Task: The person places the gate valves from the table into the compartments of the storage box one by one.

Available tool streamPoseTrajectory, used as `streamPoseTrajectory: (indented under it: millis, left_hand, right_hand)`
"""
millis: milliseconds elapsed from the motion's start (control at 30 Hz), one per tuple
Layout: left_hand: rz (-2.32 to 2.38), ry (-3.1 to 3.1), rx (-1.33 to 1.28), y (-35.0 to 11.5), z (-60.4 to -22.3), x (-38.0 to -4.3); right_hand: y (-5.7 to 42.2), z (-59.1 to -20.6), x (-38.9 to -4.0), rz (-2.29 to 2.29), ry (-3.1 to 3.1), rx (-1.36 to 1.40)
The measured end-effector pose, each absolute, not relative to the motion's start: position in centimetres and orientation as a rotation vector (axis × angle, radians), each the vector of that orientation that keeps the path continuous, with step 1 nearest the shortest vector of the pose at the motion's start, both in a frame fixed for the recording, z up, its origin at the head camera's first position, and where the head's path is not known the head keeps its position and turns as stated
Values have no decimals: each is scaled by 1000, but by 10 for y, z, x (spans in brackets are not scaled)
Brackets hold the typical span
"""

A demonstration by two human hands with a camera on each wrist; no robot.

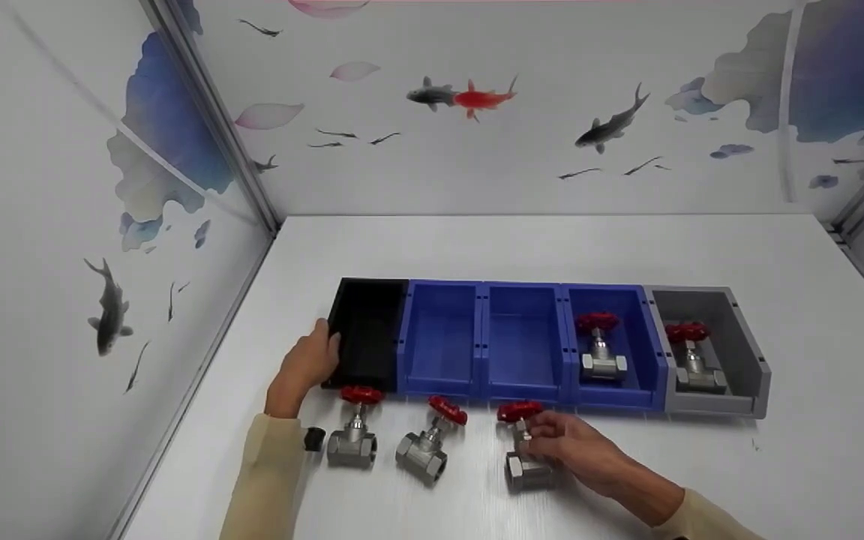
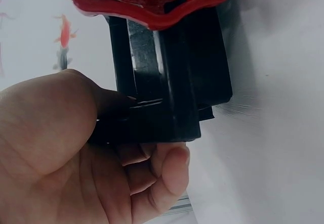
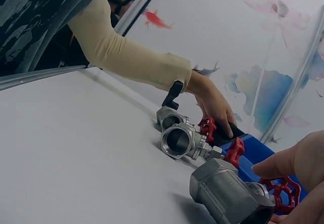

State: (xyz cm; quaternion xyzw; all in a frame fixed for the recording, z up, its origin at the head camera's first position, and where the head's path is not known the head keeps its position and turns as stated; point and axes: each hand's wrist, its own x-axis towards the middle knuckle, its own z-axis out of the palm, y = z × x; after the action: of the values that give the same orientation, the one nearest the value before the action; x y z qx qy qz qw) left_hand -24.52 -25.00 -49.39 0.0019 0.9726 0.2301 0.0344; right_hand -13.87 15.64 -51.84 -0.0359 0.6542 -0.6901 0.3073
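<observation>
Head view: nearest, on the white table (image 1: 814, 465), is the right valve (image 1: 528, 474), 1 of 3 loose ones. The right hand (image 1: 582, 455) has it, thumb and fingertips pinching the slim neck just below the red handwheel (image 1: 520, 410); whether the body bears on the table or is slightly raised, I cannot tell. It looks like solid metal, so I judge it heavy for its size, quite stiff and hard to damage, though its smooth faces may slip under dry fingers. The neck suits a pinch, since wheel and body both flare out past it; the scalloped wheel gives purchase too, but might turn. To its left lies the middle valve (image 1: 422, 456), set askew, and farther left the left valve (image 1: 352, 448), its wheel toward the black bin (image 1: 368, 330).

Farther on, the left hand (image 1: 310, 360) is clamped on that bin's left wall, thumb over the rim, fingers curled outside. The bin looks like light, fairly rigid plastic, easily shoved, best held by the wall. Beside it stand 3 blue bins (image 1: 443, 330) and 1 grey bin (image 1: 753, 367); the rightmost blue bin holds a 4th valve (image 1: 604, 366), the grey bin a 5th valve (image 1: 700, 379). Behind rises a fish-painted wall (image 1: 552, 45).
</observation>
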Motion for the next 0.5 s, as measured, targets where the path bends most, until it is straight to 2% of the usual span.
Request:
streamPoseTrajectory:
  millis: [500]
  left_hand:
    - [712,3009,19,-249,-493,-245]
  right_hand:
    - [162,-519,-139,-1834,1741,29]
